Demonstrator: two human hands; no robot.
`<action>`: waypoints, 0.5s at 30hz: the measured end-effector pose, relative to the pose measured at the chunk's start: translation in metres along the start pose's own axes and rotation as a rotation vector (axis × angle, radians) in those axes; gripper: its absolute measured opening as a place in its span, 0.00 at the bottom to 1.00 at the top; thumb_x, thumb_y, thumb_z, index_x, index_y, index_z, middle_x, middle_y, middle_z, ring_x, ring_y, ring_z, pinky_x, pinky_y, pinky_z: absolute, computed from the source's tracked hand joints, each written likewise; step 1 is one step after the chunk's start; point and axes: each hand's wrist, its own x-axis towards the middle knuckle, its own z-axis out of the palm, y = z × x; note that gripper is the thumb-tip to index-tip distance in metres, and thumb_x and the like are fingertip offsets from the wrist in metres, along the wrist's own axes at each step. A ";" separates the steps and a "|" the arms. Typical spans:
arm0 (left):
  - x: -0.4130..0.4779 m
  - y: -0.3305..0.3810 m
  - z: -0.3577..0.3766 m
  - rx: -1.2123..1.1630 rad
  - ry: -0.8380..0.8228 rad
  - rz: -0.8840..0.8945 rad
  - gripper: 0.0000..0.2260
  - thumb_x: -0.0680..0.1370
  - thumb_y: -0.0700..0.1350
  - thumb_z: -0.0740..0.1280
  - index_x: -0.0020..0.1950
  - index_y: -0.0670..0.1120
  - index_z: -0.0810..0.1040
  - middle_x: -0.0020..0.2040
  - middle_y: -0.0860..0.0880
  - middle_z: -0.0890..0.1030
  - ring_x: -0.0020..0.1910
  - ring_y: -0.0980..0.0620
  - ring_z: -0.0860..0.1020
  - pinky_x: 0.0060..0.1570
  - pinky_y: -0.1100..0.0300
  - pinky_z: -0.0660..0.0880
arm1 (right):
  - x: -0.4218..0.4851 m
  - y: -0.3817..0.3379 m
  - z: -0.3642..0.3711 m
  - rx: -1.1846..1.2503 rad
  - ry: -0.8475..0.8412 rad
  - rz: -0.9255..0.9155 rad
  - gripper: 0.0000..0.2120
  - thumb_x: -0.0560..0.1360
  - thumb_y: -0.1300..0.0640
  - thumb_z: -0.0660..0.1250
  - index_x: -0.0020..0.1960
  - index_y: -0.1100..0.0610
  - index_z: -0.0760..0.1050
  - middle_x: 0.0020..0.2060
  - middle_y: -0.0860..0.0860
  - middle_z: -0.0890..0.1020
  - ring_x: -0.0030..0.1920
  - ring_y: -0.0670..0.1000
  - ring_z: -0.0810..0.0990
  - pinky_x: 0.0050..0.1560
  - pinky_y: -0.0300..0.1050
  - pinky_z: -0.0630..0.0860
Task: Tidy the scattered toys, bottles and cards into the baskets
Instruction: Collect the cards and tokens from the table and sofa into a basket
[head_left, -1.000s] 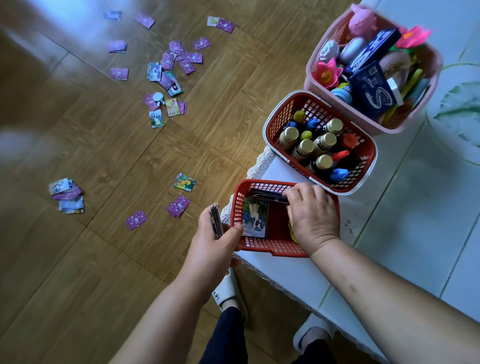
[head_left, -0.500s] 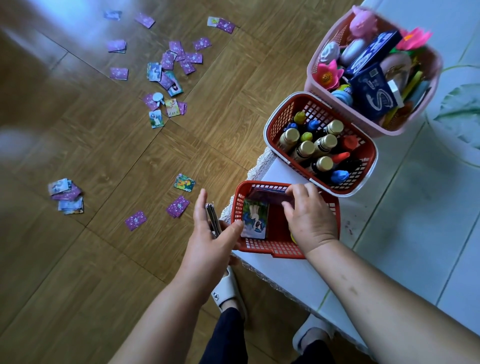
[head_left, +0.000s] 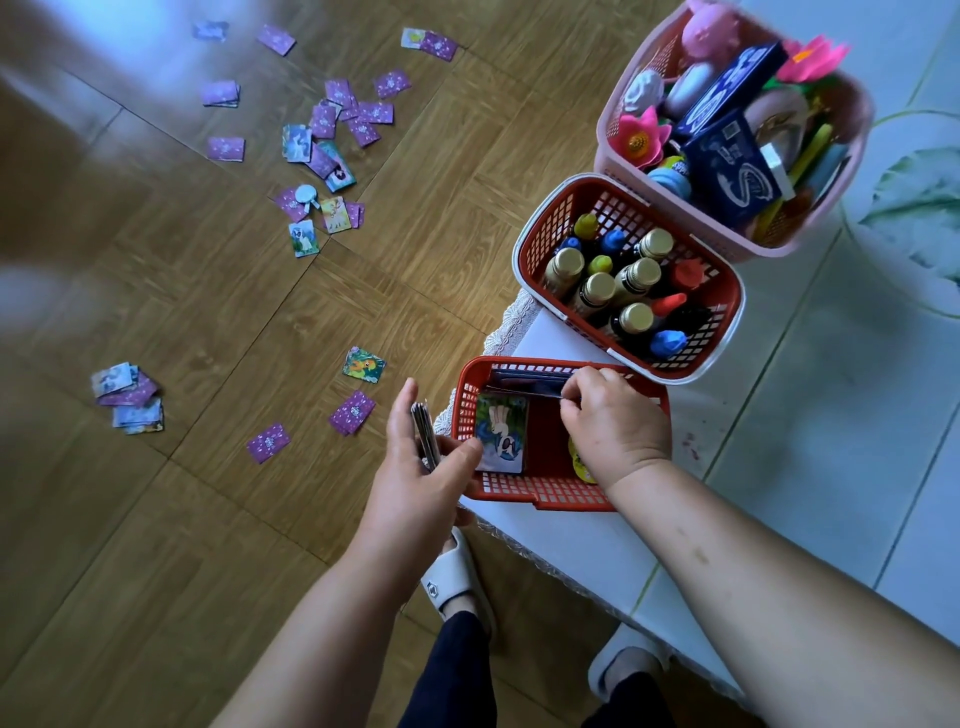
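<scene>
The right hand (head_left: 615, 431) covers much of the small red plastic basket (head_left: 540, 500). Only a sliver of a yellow object (head_left: 577, 461) shows under its wrist, too little to identify. Its fingers (head_left: 587, 382) curl over dark cards (head_left: 524, 387) tilted too far to read. The left hand (head_left: 415, 483) grips a thin card stack (head_left: 426, 434) edge-on, faces unseen. The pink plastic basket (head_left: 605, 137) is cropped by the top edge.

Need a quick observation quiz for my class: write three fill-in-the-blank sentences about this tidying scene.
1. The left hand grips a stack of ____.
2. The bottles stand in a red basket with a ____ rim.
3. The toy basket is coloured ____.
Missing words: cards; white; pink.
</scene>
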 end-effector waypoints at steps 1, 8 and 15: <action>0.000 0.000 0.001 -0.003 0.002 0.005 0.35 0.78 0.49 0.69 0.74 0.71 0.52 0.59 0.51 0.78 0.52 0.50 0.83 0.56 0.40 0.78 | 0.002 -0.002 -0.001 0.005 0.000 -0.016 0.07 0.79 0.51 0.61 0.55 0.52 0.74 0.53 0.50 0.78 0.51 0.56 0.79 0.39 0.43 0.66; -0.007 0.017 0.002 -0.022 0.020 -0.006 0.39 0.61 0.72 0.72 0.68 0.75 0.58 0.64 0.43 0.76 0.55 0.45 0.82 0.49 0.43 0.81 | 0.002 -0.005 -0.002 0.158 0.046 -0.083 0.09 0.78 0.53 0.65 0.54 0.56 0.69 0.49 0.52 0.79 0.47 0.57 0.79 0.37 0.43 0.65; -0.008 0.029 0.008 -0.095 -0.104 -0.087 0.33 0.70 0.69 0.56 0.73 0.60 0.59 0.53 0.51 0.81 0.47 0.50 0.84 0.41 0.46 0.82 | -0.017 0.002 -0.021 0.552 -0.061 -0.087 0.11 0.76 0.45 0.66 0.46 0.53 0.74 0.36 0.47 0.80 0.32 0.47 0.76 0.32 0.36 0.70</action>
